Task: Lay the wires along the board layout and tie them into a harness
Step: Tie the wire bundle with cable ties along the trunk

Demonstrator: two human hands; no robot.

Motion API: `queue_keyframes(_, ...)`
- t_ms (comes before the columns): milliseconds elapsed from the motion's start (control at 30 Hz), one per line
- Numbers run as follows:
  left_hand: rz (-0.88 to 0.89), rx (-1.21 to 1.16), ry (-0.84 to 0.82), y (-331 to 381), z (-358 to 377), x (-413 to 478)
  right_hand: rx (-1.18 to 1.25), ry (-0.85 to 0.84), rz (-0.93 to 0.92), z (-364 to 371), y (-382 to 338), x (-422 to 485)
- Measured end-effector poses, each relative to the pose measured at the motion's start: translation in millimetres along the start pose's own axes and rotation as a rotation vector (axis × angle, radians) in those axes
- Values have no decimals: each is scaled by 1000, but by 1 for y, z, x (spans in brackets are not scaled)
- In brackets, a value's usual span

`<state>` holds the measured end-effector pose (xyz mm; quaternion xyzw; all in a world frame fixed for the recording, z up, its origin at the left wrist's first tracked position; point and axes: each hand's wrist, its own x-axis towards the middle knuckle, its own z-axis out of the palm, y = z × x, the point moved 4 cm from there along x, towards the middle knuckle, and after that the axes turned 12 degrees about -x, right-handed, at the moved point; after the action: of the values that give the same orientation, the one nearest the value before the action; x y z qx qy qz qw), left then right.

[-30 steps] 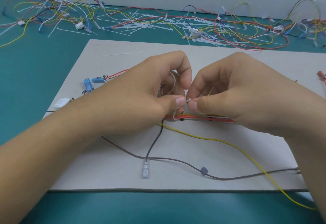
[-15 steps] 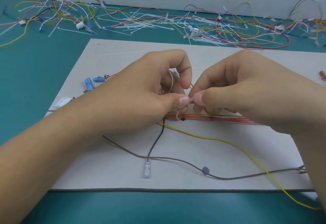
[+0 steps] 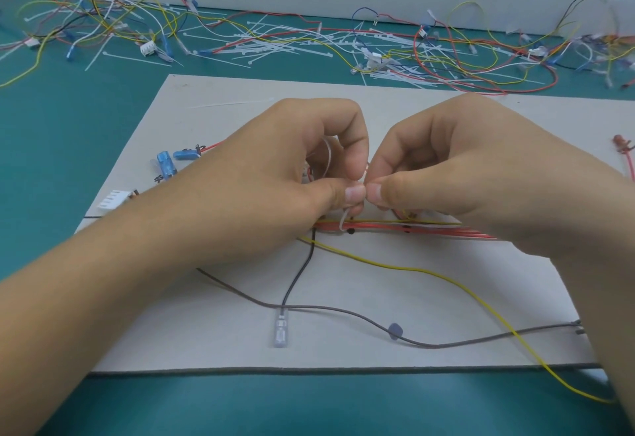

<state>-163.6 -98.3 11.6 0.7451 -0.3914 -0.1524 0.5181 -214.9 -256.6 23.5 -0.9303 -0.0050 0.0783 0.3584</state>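
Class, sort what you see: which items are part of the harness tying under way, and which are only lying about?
In use: left hand, right hand, white cable tie, red wire bundle, board.

Lying about: spare cable ties, loose wire tangle at the back.

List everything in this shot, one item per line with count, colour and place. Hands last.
board: one, pale grey, centre of the table
table: one, teal, under everything
wire bundle: several wires, red and yellow, running across mid-board
cable tie: one, white, looped around the bundle's left end
yellow wire: one, curving toward the board's near right corner
black wire: one, running down from the bundle to a clear terminal
brown wire: one, crossing the near part of the board
blue terminals: two, left part of the board
white connector: one, left board edge
loose wires and ties: many, mixed colours, far side of the table
left hand: pinching the tie
right hand: pinching the tie
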Motion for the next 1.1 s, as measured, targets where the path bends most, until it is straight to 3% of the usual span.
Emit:
queue_keyframes(300, -16, 4, -87, -1, -4, -1, -7, 3, 15, 0, 2, -1)
queue_keyframes(1100, -58, 50, 45, -1, -8, 0, 29, -7, 35, 11, 1, 3)
